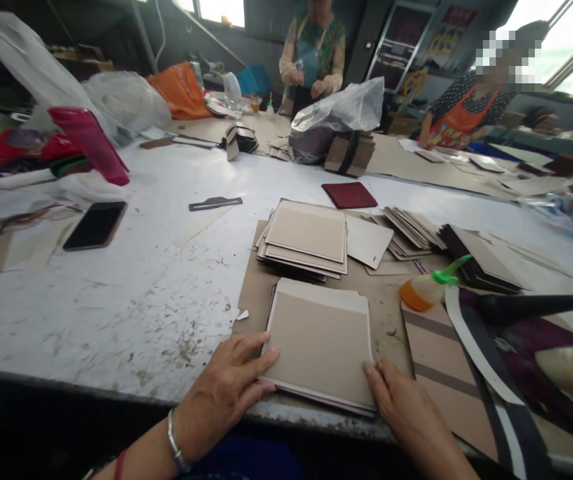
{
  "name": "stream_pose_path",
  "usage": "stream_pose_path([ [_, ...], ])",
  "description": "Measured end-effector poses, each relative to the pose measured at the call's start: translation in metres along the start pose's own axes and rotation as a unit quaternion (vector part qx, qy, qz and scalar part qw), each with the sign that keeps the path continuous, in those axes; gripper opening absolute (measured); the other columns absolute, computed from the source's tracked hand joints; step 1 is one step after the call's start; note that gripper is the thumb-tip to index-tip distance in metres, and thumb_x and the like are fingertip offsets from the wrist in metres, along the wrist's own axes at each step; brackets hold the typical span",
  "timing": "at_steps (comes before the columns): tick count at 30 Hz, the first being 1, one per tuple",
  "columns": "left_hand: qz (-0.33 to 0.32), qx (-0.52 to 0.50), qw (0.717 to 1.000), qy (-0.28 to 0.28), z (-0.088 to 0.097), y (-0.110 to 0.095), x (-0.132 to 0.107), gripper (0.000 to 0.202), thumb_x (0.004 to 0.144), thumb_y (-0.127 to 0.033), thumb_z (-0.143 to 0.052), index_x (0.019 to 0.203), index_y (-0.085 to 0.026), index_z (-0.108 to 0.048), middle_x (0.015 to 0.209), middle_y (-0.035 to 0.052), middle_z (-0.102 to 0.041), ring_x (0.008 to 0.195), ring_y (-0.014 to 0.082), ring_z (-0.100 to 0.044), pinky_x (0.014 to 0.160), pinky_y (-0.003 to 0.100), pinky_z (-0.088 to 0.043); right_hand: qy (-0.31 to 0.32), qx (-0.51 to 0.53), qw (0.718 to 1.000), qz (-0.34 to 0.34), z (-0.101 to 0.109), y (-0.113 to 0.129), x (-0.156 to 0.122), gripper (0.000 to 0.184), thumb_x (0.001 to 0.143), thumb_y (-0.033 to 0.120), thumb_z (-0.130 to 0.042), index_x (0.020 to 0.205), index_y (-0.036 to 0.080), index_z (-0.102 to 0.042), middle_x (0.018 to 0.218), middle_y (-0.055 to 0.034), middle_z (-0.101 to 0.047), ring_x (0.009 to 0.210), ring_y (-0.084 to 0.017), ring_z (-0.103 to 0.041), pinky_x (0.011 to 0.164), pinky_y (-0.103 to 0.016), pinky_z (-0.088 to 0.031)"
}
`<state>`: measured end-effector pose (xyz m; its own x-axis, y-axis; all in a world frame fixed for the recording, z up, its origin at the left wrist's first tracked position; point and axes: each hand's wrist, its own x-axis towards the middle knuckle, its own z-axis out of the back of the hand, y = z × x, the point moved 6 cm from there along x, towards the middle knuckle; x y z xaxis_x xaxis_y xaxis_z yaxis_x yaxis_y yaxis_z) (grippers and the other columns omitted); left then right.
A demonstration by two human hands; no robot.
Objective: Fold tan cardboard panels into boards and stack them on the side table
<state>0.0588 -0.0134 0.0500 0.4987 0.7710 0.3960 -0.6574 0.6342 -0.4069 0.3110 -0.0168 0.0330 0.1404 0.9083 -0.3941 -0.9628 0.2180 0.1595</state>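
Observation:
A small stack of tan card pieces [322, 347] lies on a brown cardboard sheet [256, 293] at the near edge of the table. My left hand [226, 390] rests flat against the stack's left side, fingers stretched out on its lower left corner. My right hand [406, 410] presses flat at the stack's lower right corner. Neither hand grips anything. A silver bangle sits on my left wrist.
Behind lie a second stack of tan cards [306, 240], fanned dark-backed pieces [476, 257], a glue bottle [429, 287] with green nozzle and a maroon cover [349, 195]. A black phone [95, 225] lies left. Two people stand at the far side, one beside a plastic bag [341, 110].

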Motion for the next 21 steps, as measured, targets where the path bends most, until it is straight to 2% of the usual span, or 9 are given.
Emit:
stream_pose_path([
  [5, -0.009, -0.018, 1.0, -0.009, 0.003, -0.001, 0.003, 0.031, 0.084, -0.033, -0.049, 0.112, -0.021, -0.055, 0.113, 0.0108, -0.052, 0.1, 0.0231, -0.051, 0.082, 0.042, -0.049, -0.033, -0.024, 0.999, 0.002, 0.011, 0.007, -0.004, 0.025, 0.09, 0.029, -0.029, 0.078, 0.018, -0.048, 0.069, -0.0079, -0.062, 0.068, -0.021, -0.06, 0.055, -0.026, -0.03],
  [10, -0.008, -0.018, 1.0, -0.019, 0.005, -0.001, 0.004, 0.031, 0.085, -0.036, -0.047, 0.109, -0.02, -0.057, 0.112, 0.0108, -0.052, 0.099, 0.0228, -0.052, 0.081, 0.041, -0.05, -0.045, -0.037, 0.998, -0.002, 0.012, 0.008, -0.006, 0.025, 0.09, 0.028, -0.031, 0.08, 0.017, -0.05, 0.067, -0.0071, -0.061, 0.065, -0.02, -0.06, 0.054, -0.025, -0.029],
  [15, -0.007, -0.013, 1.0, 0.005, 0.002, -0.001, 0.002, 0.032, 0.085, -0.034, -0.048, 0.112, -0.02, -0.054, 0.115, 0.0111, -0.05, 0.103, 0.0231, -0.05, 0.084, 0.042, -0.048, -0.043, -0.063, 0.997, -0.002, 0.011, 0.009, -0.006, 0.024, 0.091, 0.029, -0.03, 0.082, 0.018, -0.049, 0.068, -0.0077, -0.062, 0.064, -0.022, -0.06, 0.051, -0.027, -0.026],
  [21, -0.004, -0.008, 1.0, 0.008, 0.001, -0.001, 0.003, 0.032, 0.085, -0.037, -0.047, 0.112, -0.02, -0.054, 0.114, 0.0104, -0.05, 0.101, 0.022, -0.051, 0.084, 0.041, -0.048, -0.047, -0.064, 0.997, -0.002, 0.012, 0.01, -0.006, 0.024, 0.091, 0.029, -0.03, 0.08, 0.017, -0.048, 0.067, -0.008, -0.062, 0.064, -0.021, -0.06, 0.05, -0.027, -0.025],
])
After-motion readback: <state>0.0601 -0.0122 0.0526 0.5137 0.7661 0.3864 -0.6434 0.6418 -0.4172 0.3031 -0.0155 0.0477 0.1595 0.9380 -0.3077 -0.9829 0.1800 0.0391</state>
